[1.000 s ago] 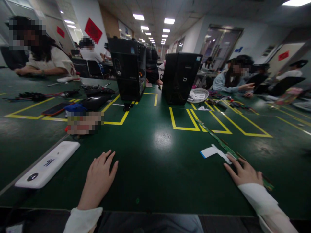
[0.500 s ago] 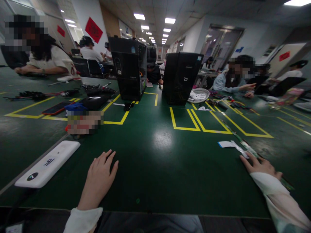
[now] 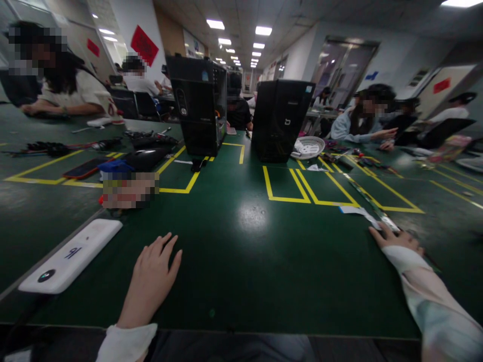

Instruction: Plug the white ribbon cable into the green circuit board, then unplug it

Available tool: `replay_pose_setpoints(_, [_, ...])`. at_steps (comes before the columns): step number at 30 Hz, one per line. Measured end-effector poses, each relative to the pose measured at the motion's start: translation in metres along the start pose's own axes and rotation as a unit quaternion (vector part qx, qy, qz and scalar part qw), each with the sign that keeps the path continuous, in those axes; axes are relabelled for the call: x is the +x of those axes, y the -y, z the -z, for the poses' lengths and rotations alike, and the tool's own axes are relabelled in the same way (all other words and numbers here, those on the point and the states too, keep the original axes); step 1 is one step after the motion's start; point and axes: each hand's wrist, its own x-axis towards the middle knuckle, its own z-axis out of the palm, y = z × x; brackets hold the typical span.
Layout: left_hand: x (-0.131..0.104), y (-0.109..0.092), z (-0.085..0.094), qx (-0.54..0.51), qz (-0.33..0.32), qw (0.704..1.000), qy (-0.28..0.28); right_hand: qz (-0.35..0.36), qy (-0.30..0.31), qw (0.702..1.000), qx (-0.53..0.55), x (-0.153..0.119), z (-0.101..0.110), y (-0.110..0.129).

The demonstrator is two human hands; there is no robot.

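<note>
My left hand point(image 3: 153, 279) lies palm down on the green table, fingers stretched out and a little apart, holding nothing. To its left is a white power-bank-like device point(image 3: 73, 254) with a round dark spot and a handwritten mark. At the right, my right hand point(image 3: 400, 239) is over a long, thin green circuit board strip point(image 3: 372, 202), with its fingers wrapped over the strip's near part. A white flat ribbon cable point(image 3: 356, 211) with a blue end lies beside the thumb. The strip's near end is partly hidden under the hand.
Two black computer towers point(image 3: 198, 110) point(image 3: 281, 120) stand at the table's far side. A white basket point(image 3: 309, 147) sits right of them. Yellow tape point(image 3: 290, 200) marks rectangles. Cables, a dark phone-like item point(image 3: 85, 168) and a blue item point(image 3: 115, 168) lie left. People sit around.
My right hand has moved forward and slightly left, and the circuit board strip and ribbon cable have shifted forward with it. My left hand has stayed in place.
</note>
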Motion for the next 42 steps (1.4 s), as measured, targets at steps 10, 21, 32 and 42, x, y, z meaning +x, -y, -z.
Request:
replay_pose_setpoints(10, [0.001, -0.001, 0.003, 0.000, 0.004, 1.000, 0.009, 0.006, -0.004, 1.000, 0.014, 0.005, -0.001, -0.001])
replay_pose_setpoints(21, [0.000, -0.002, 0.003, -0.002, 0.011, 1.000, 0.014, -0.005, 0.003, 1.000, 0.010, 0.010, -0.003, -0.001])
replay_pose_setpoints(32, [0.000, -0.002, 0.002, -0.008, 0.007, 1.000, 0.008, 0.014, -0.034, 0.999, 0.015, 0.010, -0.009, -0.005])
replay_pose_setpoints(42, [0.001, -0.002, 0.002, -0.003, 0.011, 1.000, 0.012, 0.235, -0.054, 0.968, -0.076, 0.020, -0.018, 0.000])
